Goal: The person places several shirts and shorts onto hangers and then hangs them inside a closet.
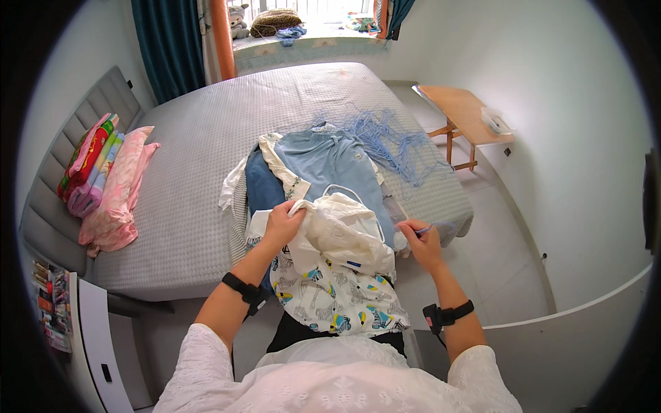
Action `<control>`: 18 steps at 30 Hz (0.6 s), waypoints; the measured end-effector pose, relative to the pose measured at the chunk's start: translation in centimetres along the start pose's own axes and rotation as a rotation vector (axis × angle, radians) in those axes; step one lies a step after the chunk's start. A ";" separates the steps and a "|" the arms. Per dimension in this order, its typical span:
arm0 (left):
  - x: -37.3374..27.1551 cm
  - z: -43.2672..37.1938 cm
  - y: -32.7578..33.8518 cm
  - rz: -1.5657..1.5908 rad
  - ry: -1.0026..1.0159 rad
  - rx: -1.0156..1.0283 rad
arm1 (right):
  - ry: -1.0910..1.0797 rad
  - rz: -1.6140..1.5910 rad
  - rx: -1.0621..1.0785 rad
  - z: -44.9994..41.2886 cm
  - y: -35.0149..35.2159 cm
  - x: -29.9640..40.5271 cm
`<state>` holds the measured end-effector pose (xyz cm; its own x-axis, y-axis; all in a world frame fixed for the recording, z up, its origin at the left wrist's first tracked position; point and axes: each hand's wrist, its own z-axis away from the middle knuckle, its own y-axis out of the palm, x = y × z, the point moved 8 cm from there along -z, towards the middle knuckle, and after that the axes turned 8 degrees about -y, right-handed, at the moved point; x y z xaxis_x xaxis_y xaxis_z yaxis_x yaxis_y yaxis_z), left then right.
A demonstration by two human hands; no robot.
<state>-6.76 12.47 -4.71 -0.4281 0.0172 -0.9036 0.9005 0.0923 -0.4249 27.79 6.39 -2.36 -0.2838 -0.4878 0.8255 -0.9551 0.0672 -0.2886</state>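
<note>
My left hand [284, 223] grips the gathered edge of a white cloth garment [346, 232], which has a white cord loop at its top and a small blue tag. To its right, my right hand [422, 241] pinches a thin blue-purple item, perhaps yarn or a pen; which one I cannot tell. Beneath the white garment lie light blue drawstring pants [335, 160] and a white shirt with a colourful print [341, 304] that hangs over my lap. Darker blue cloth [263, 178] and an embroidered cream piece [297, 186] lie at the left of the pile.
Tangled blue yarn [382, 139] spreads over the grey quilted bed [196, 155]. Folded bedding [93, 165] and pink pillows [116, 191] rest by the headboard. A wooden folding table [459, 108] with a plastic container [496, 121] stands right of the bed. A white cabinet [100, 340] is at lower left.
</note>
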 end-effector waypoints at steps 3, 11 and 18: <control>-2.5 0.6 0.1 0.002 0.053 -0.091 | 0.055 0.072 0.156 1.0 0.1 0.0; -13.2 7.0 3.7 -0.203 0.473 0.077 | 0.023 -0.051 0.020 -1.3 8.9 1.7; -9.8 6.1 1.6 -0.571 0.582 0.117 | -0.081 -0.128 0.041 -3.6 10.2 3.4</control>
<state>-0.71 6.40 3.13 -0.7646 0.5155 -0.3869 0.5203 0.1393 -0.8426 16.79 8.53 -0.73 -0.1505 -0.5587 0.8156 -0.9782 -0.0351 -0.2045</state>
